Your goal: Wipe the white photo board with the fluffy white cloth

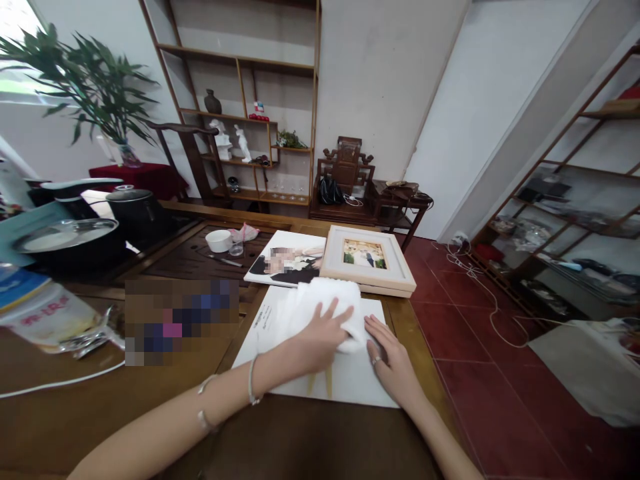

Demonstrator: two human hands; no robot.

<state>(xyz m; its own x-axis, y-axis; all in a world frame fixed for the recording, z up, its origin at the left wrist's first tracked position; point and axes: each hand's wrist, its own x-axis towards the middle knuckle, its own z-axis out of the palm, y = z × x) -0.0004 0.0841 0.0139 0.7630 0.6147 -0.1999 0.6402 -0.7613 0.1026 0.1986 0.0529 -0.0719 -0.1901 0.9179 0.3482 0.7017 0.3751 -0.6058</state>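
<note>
A white folded cloth (325,300) lies on a large white board or album cover (345,380) at the near edge of the wooden table (165,380). My left hand (317,337) presses flat on the cloth, fingers stretched over it. To its right, my right hand (393,357) lies flat on the white board with fingers extended, touching the cloth's edge, a ring on one finger. Just behind stand a framed photo (367,260) in a pale frame and an unframed photo print (285,260).
A white bowl (219,240) and a small glass sit further back on the table. Black pots (133,207) and packets (45,313) crowd the left side. Shelves (245,133), a plant (85,87) and a dark chair line the back wall. Cables trail over the red floor (480,293) at right.
</note>
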